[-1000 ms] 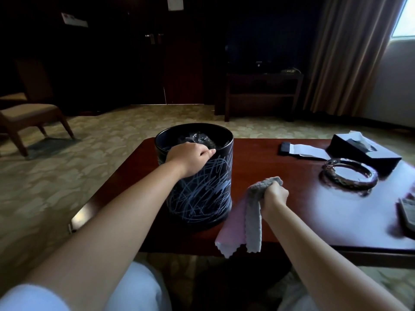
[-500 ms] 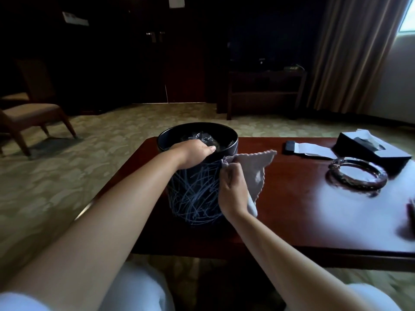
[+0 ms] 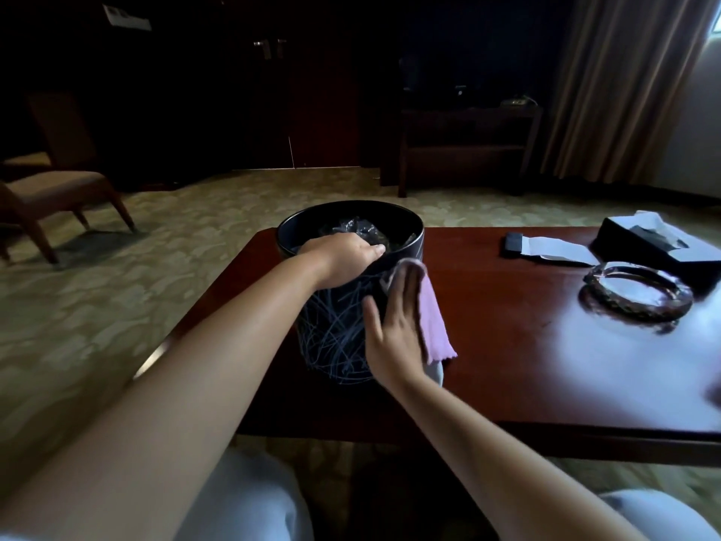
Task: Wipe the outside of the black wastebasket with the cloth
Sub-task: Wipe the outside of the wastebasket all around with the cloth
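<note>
Dim room, patterned carpet; dark red table (image 3: 487, 345) fills centre and right of frame. Black wastebasket (image 3: 331, 337) with pale scribble lines stands upright near the table's left end, centre of frame. Left hand (image 3: 343, 259) curls over its near rim, fingers inside. Right hand (image 3: 394, 337), fingers straight, presses the pink cloth (image 3: 433, 326) flat against the basket's right outer wall (cloth hangs down past the palm). Right of frame: glass ashtray (image 3: 636, 296), black tissue box (image 3: 659, 244), white paper (image 3: 558, 249). Chair (image 3: 58, 189) at left edge.
</note>
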The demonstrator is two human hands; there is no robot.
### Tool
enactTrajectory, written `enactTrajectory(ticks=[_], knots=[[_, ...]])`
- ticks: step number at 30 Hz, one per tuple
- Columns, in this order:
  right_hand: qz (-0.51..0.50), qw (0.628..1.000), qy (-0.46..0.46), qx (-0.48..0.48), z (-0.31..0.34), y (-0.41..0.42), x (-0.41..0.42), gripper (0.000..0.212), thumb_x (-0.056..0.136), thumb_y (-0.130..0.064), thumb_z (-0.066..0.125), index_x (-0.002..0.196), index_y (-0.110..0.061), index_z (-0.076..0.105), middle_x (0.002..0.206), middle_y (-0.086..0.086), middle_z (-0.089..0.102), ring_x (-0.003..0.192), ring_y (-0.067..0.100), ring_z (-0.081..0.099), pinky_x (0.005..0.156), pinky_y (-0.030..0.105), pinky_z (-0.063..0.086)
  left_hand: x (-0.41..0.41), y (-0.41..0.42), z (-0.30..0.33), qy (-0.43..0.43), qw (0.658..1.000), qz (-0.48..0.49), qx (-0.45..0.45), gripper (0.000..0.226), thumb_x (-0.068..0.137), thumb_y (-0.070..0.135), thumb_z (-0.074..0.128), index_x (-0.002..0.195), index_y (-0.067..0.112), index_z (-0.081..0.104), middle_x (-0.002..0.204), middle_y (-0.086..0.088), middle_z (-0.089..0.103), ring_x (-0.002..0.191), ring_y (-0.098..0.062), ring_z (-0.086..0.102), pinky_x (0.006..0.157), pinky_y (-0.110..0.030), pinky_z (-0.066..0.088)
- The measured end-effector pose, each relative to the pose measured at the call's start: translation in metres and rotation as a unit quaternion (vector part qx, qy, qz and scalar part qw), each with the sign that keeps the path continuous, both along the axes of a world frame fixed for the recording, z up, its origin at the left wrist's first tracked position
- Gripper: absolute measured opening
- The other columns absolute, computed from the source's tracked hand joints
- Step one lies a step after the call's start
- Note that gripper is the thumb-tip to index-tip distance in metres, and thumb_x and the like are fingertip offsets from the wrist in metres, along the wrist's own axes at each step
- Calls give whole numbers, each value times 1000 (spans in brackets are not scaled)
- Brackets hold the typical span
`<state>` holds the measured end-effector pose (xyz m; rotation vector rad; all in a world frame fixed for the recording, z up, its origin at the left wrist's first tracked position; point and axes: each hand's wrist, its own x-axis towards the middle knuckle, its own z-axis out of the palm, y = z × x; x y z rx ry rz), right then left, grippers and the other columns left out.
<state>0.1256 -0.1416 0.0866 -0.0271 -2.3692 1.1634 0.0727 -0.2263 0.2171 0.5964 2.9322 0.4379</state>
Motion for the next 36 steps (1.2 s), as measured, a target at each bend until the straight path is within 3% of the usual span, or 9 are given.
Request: enactTrajectory(ticks=[3,6,10,13,17,21,26,32,36], knots=[[-28,998,29,-49,9,8,-14,73,91,-54,23,147,-26,-14,154,-10,-21,135,-4,-27,114,22,-11,3,1,2,1,1000,-10,-23,46,104,42,23,142,23,41,148,0,39,137,-22,33,107,-36,28],[11,999,-43,-29,-20,-5,7,73,93,-58,27,139,-36,-25,146,-18,-26,131,-7,-28,107,15,-11,1,1,2,-7,1000,0,-9,49,102,47,25,139,23,47,145,-2,43,135,-24,35,105,-35,27],[2,995,-83,64,-61,-17,23,79,75,-78,4,128,-36,-38,145,-14,-31,131,-4,-33,113,22,-15,-1,0,-2,-2,1000,10,0,51,100,51,26,134,23,52,139,-3,51,130,-25,42,101,-34,30],[-18,998,-25,57,-35,-14,9,73,80,-67,7,132,-35,-34,142,-19,-35,129,-8,-36,104,14,-27,1,0,-1,-2,1000,1,-6,49,101,49,25,138,24,47,145,1,44,135,-21,36,104,-32,27],[-52,997,30,43,-2,-2,-4,71,85,-59,12,140,-28,-20,142,-22,-29,131,-10,-32,103,9,-25,3,1,3,-8,1000,-12,-16,47,103,45,24,141,24,43,148,4,39,138,-19,31,107,-31,24],[-13,998,-43,42,-28,-4,11,72,80,-67,8,135,-36,-26,141,-23,-29,122,-18,-37,95,3,-27,0,0,0,-18,1000,1,5,49,101,48,27,139,24,46,147,2,41,137,-21,33,107,-31,24],[-7,998,-29,60,-32,-3,12,73,80,-67,7,135,-36,-28,142,-23,-33,131,-9,-33,108,14,-22,-2,-1,-2,-10,1000,9,5,50,100,51,27,138,26,48,146,1,43,136,-22,36,108,-35,25],[-21,992,32,124,13,8,-3,74,85,-63,11,141,-26,-20,143,-22,-26,130,-11,-32,104,10,-25,6,4,3,0,1000,1,-4,43,106,32,20,141,23,42,147,1,40,135,-21,34,105,-34,26],[18,986,-21,163,-28,6,15,79,80,-76,2,137,-29,-28,141,-20,-35,130,-10,-33,106,12,-23,0,-1,2,-22,999,17,43,50,101,46,24,134,20,51,146,-5,42,134,-24,36,104,-34,24]])
